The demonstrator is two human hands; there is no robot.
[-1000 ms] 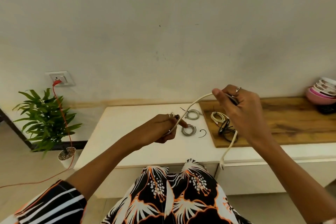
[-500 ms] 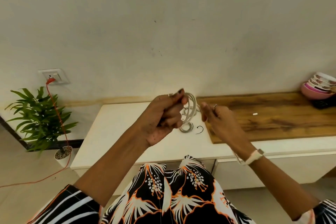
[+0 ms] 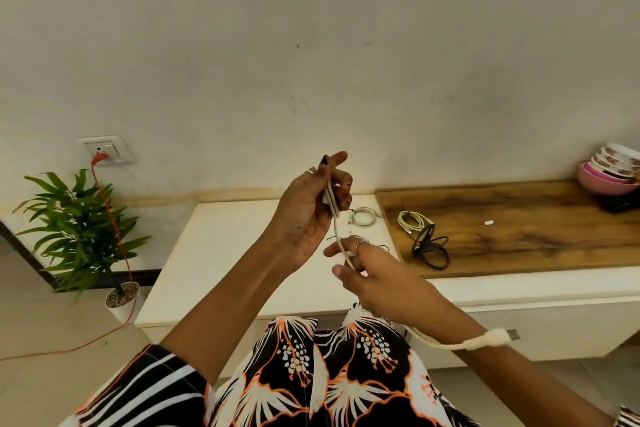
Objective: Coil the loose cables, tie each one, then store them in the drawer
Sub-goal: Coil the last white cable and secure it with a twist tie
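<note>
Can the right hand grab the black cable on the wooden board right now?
Probably not yet: the right hand grips the white cable that the left hand also holds. Nothing blocks the way to the black cable.

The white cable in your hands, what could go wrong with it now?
The white cable is only partly wound in the left hand, so the loops might spring loose if that grip slackens. Its free end hangs below the right hand near the cabinet front and could snag or swing. The black cable on the wooden board looks loosely bundled and might tangle later.
</note>
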